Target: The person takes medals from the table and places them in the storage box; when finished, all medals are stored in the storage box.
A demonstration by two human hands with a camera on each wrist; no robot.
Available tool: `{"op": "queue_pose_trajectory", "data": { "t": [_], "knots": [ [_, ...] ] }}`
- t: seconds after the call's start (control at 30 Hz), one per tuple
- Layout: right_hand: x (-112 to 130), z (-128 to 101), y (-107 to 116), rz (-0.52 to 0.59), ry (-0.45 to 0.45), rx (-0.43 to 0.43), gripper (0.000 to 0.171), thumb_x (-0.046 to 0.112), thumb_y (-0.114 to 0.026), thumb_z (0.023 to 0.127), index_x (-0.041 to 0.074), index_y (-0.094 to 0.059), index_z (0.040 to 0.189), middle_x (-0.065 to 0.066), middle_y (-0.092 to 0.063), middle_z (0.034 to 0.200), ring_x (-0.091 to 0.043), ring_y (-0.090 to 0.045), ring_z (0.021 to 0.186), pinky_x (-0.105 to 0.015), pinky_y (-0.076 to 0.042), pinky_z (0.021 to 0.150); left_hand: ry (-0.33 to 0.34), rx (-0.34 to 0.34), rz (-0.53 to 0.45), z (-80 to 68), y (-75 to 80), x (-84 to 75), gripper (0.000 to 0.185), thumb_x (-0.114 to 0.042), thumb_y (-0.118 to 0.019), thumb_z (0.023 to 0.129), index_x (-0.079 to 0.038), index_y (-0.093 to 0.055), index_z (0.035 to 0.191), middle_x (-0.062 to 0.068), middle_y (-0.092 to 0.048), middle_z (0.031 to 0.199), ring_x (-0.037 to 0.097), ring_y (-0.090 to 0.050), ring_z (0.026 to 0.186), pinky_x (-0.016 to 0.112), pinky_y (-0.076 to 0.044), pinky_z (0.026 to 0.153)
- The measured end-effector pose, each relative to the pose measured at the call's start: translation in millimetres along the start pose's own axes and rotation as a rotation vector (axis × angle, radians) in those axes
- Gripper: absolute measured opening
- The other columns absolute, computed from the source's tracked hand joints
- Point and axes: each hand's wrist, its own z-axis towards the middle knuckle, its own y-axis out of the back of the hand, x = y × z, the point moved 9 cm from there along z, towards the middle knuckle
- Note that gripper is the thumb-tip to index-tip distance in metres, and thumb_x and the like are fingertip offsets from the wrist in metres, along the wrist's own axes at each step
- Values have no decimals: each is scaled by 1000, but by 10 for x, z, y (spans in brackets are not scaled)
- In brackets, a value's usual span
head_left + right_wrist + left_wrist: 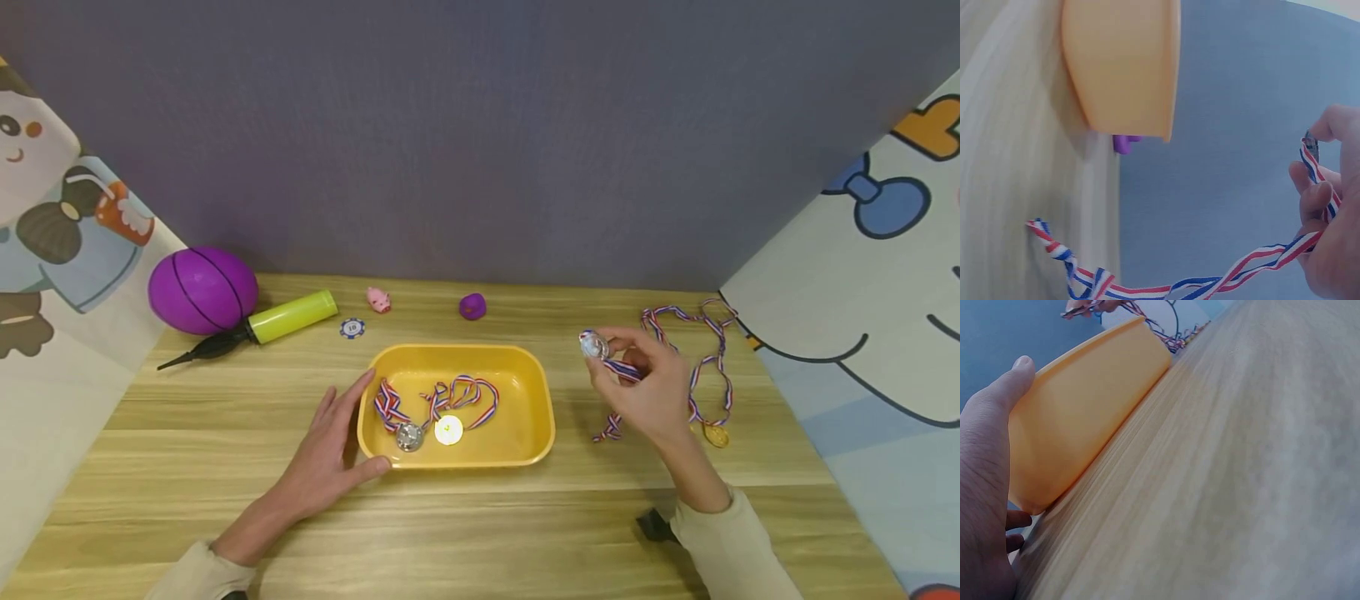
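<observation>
A yellow tray [534,392] sits mid-table and holds a silver medal [409,437] and a pale gold medal [448,430], both on striped ribbons. My left hand [337,442] rests against the tray's left wall with straight fingers, thumb along the front corner; in the left wrist view the thumb [997,406] lies along the tray [1085,412]. To the tray's right, my right hand [645,387] pinches another silver medal [594,344] above the table. Its striped ribbon [609,429] trails down onto the wood, as the ribbon [1147,289] also does below my right hand [1329,225].
A gold medal [716,436] with a looped ribbon [705,350] lies at the right. Along the back stand a purple ball [202,289], a yellow-green pump [288,316], a poker chip [352,327], a pink pig [378,299] and a small purple object [472,306]. Cartoon panels flank the table.
</observation>
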Motion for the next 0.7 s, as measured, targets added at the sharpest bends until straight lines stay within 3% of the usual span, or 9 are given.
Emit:
{"op": "queue_pose_trajectory", "data": {
  "t": [0.33,0.7],
  "knots": [
    [232,189,0,8,40,-22,33,3,-83,77,0,-84,110,-6,-71,75,2,-42,47,-10,-32,44,15,9,2,-8,-9,23,115,-87,-57,97,-17,-17,179,23,-39,175,54,-41,156,57,-2,140],
    [574,399,-130,108,90,-31,30,5,-82,81,-3,-84,109,-1,-70,75,-1,-41,46,-13,-30,43,12,15,6,-12,-9,14,115,-86,-59,97,-18,-17,179,23,-38,176,54,-41,156,57,-2,139]
  ]
}}
